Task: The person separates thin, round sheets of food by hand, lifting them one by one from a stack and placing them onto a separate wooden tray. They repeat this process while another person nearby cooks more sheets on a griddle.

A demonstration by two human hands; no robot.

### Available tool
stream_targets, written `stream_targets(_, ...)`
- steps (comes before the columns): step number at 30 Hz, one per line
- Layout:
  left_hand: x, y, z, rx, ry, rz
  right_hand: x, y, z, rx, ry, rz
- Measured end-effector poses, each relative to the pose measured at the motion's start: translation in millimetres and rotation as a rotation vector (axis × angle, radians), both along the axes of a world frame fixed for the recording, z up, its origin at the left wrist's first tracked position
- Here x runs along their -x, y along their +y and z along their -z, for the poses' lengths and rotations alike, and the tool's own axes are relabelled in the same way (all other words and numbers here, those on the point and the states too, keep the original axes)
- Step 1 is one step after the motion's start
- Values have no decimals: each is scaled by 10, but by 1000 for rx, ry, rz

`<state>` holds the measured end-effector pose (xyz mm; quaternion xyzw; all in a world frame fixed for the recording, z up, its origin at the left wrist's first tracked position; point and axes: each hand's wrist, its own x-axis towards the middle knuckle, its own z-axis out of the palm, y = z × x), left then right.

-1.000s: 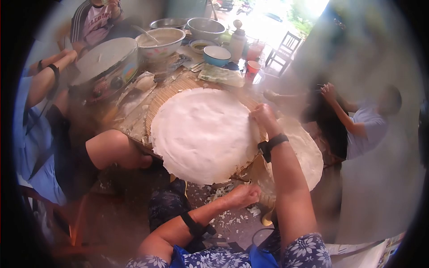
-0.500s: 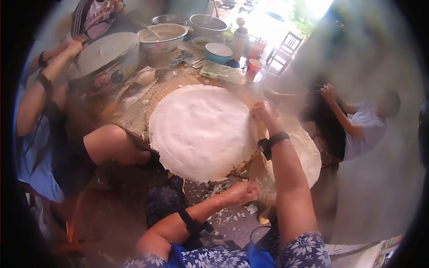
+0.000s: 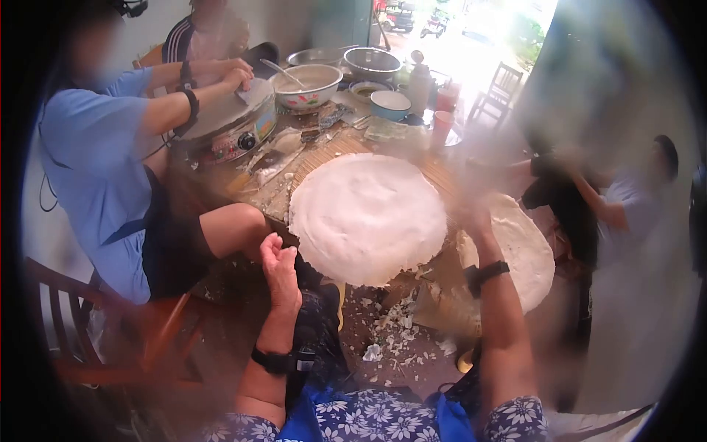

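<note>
A large round white sheet (image 3: 368, 219), thin and ragged at its rim, lies on a woven straw mat (image 3: 331, 156). Just left of its lower left edge is my left hand (image 3: 280, 267), raised with its fingers partly spread and nothing visible in it. On the other side, my right hand (image 3: 475, 210) is beside the sheet's right edge, its fingers blurred by haze. A second pale round sheet (image 3: 523, 254) shows beyond my right forearm, partly hidden by it.
At the left a person in blue (image 3: 96, 169) works at a round griddle (image 3: 243, 140). Behind the mat stand a flowered bowl (image 3: 308, 88), a metal bowl (image 3: 372, 62), a blue bowl (image 3: 390, 105) and a red cup (image 3: 442, 125). White scraps (image 3: 394, 331) litter the floor.
My left hand has moved from below the sheet to its left side and its fingers have opened. My right hand is slightly lower in view. The view has shifted, showing more of the person at left.
</note>
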<state>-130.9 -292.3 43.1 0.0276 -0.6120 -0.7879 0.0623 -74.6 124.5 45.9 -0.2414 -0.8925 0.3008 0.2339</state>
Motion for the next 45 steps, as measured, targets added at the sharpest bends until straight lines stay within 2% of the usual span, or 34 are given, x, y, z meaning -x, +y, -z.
stream_targets(2, -28, -39, 2, -102, -171, 101, -224, -350, -186, 47, -122, 66)
stream_targets(4, -25, -10, 82, -227, -291, 208, -374, -498, -126, 115, -76, 102)
stream_targets(8, 1, 95, 98, -270, -208, 183, -586, -623, -28, 47, 25, 141)
stream_targets(10, 1, 151, 7, -332, -232, 135, -594, -587, 129, 358, 136, 101)
stream_targets(14, -76, 263, 3, -425, -319, 274, -676, -728, 62, 965, 233, 88)
stream_targets(15, -97, 292, -36, -446, -347, 309, -727, -835, -71, 947, 195, 96)
stream_targets(21, -24, 456, -245, -562, -397, 525, -945, -1037, -162, 1269, 371, 9)
stream_targets(26, -147, 478, -435, -641, -355, 538, -932, -999, -163, 1480, 465, -32)
stream_targets(32, -478, 397, -95, -506, -501, 536, -748, -957, -226, 1437, 499, -28)
stream_targets(35, -580, 420, 5, -464, -494, 564, -524, -767, 106, 1343, 485, -62)
stream_targets(38, -611, 494, 52, -483, -442, 602, -680, -857, -204, 1267, 431, 41)
stream_targets(41, -666, 621, 42, -523, -357, 696, -889, -794, -392, 1231, 461, 48)
stream_targets(45, -862, 1040, -111, -545, -356, 784, -1389, -479, -638, 1182, 628, 47)
